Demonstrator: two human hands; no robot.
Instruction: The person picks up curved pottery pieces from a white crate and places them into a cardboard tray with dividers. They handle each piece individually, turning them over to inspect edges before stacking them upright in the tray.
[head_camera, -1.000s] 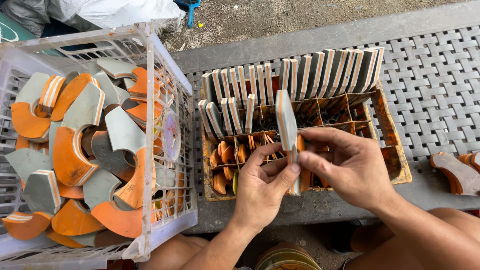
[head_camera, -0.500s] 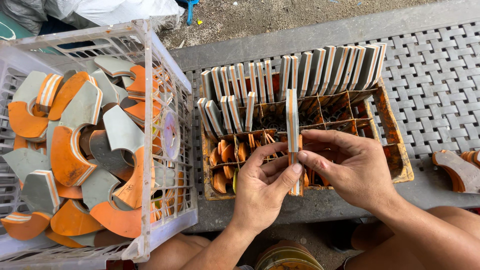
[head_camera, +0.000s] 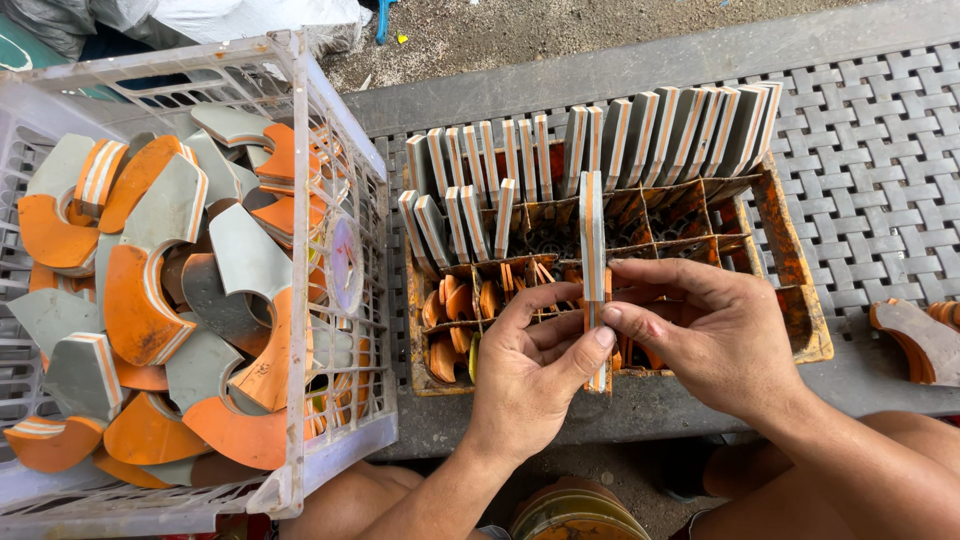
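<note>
Piece: a thin flat piece (head_camera: 592, 235), grey and orange with pale stripes on its edge, is held on its edge over the orange box (head_camera: 790, 250).
Grip: both hands pinch the piece low down. The left hand (head_camera: 525, 375) presses it from the left with the thumb and first finger. The right hand (head_camera: 715, 330) presses it from the right with its fingertips. Both hands are closed on it.
Which way it points: its long side runs away from the person, from the pinch up toward the far row of pieces (head_camera: 640, 140). Its thin striped edge faces the camera.
How to do it well: I think the piece should stay straight up and in line with the slots, so it slides down between the thin walls and does not catch on them.
Near the pinch: left of the fingers, some slots hold small orange rings (head_camera: 455, 310). Beyond the fingers stand more striped pieces.
Further out: a white crate (head_camera: 300, 150) far left of the hands is full of curved grey and orange pieces (head_camera: 140, 290). A woven mat (head_camera: 880, 140) lies under the box.
</note>
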